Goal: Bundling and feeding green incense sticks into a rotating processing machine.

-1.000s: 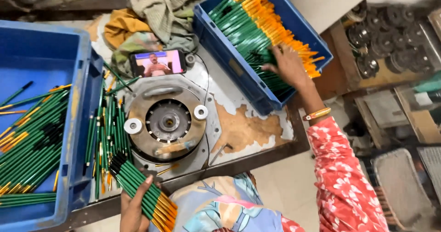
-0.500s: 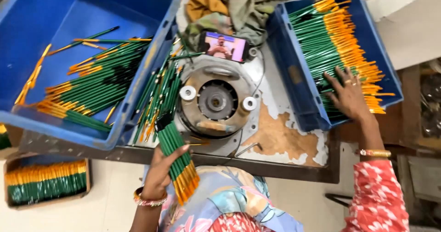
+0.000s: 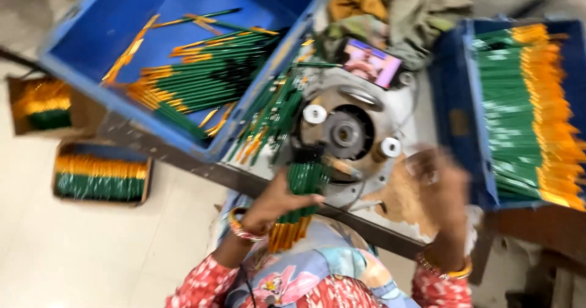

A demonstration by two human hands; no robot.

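My left hand (image 3: 271, 205) grips a bundle of green pencils with orange ends (image 3: 300, 192), held at the front edge of a round metal machine (image 3: 348, 134) on the bench. My right hand (image 3: 441, 189) is a blur over the worn bench top, between the machine and the right blue crate (image 3: 455, 119). I cannot make out whether it carries anything. That crate is packed with neat rows of the same pencils (image 3: 525, 106). Loose pencils (image 3: 274, 115) lie just left of the machine.
A big blue crate (image 3: 183, 138) at the left holds a scattered pile of pencils. A phone (image 3: 372, 62) with a lit screen leans behind the machine, beside crumpled cloths (image 3: 390, 3). Two boxes of pencils (image 3: 101, 177) (image 3: 43, 103) sit on the floor.
My right hand has left the pencils in the right crate and swung left towards the machine. My left hand still holds its bundle at the machine. The view has shifted left.
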